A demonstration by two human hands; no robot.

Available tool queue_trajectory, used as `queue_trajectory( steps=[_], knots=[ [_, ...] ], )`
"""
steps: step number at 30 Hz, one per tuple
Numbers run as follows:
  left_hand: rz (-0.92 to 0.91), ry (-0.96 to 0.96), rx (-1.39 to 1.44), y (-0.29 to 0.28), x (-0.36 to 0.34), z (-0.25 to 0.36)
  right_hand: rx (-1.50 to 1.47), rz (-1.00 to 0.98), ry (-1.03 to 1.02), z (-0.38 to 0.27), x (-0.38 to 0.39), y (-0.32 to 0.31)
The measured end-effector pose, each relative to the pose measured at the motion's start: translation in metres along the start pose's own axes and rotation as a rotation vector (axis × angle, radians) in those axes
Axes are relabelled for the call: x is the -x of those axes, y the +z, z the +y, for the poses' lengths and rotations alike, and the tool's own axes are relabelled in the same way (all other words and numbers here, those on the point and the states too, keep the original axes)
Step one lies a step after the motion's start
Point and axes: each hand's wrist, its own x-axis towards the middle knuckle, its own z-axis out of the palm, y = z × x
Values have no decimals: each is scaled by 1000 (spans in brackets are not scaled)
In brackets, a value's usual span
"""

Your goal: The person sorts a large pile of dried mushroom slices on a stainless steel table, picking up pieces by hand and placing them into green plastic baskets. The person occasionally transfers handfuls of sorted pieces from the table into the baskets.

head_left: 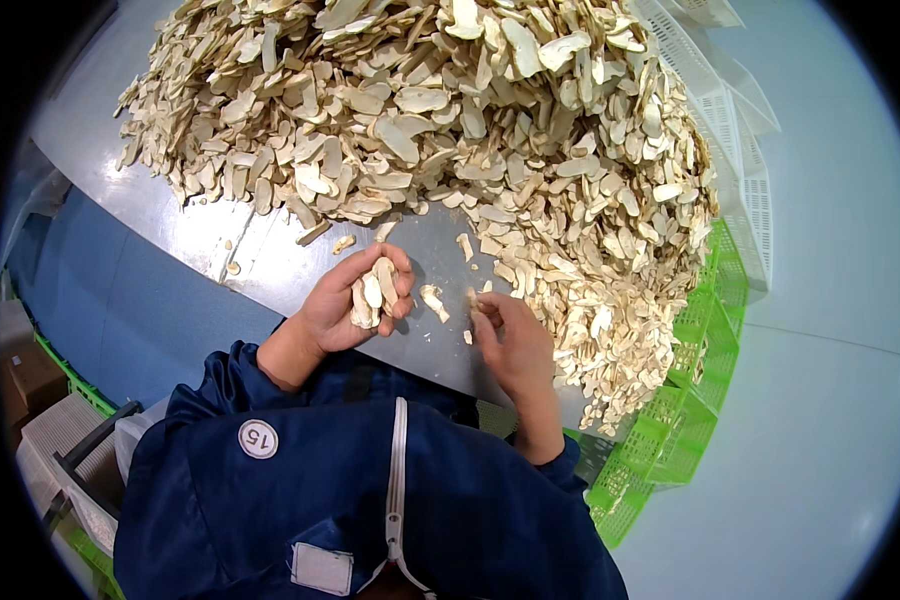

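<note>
My left hand [332,308] is cupped, palm up, around several dried pale slices [373,294], cream-coloured with tan edges. Their exact kind I cannot tell. To its right, over the steel table [410,345], my right hand [517,350] pinches a small dried piece [472,298] between thumb and fingertips; the fingers cover part of it. A knobbly dried piece [434,303] lies on the metal between my hands, with small crumbs around it. Beyond both hands rises a large heap of similar slices [400,130].
Smaller pieces [610,340] spill along the heap's right side. Green plastic baskets [685,400] and white perforated baskets [735,150] line the table's right edge. At lower left are cardboard boxes [32,375] and a pale ribbed container [65,440] beside a blue surface [100,270].
</note>
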Motion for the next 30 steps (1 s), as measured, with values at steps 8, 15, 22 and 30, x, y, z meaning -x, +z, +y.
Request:
queue_trajectory(
  steps=[8, 15, 22, 30],
  knots=[
    [-11, -2, 5, 2, -1, 1, 286, 369, -15, 23, -8, -29],
    [-1, 9, -7, 2, 0, 1, 162, -44, -226, 8, -7, -22],
    [-19, 11, 0, 3, -1, 0, 157, -136, -12, 14, -4, -16],
    [-21, 11, 1, 1, 0, 0, 151, 98, -49, 19, 7, -19]
  ],
)
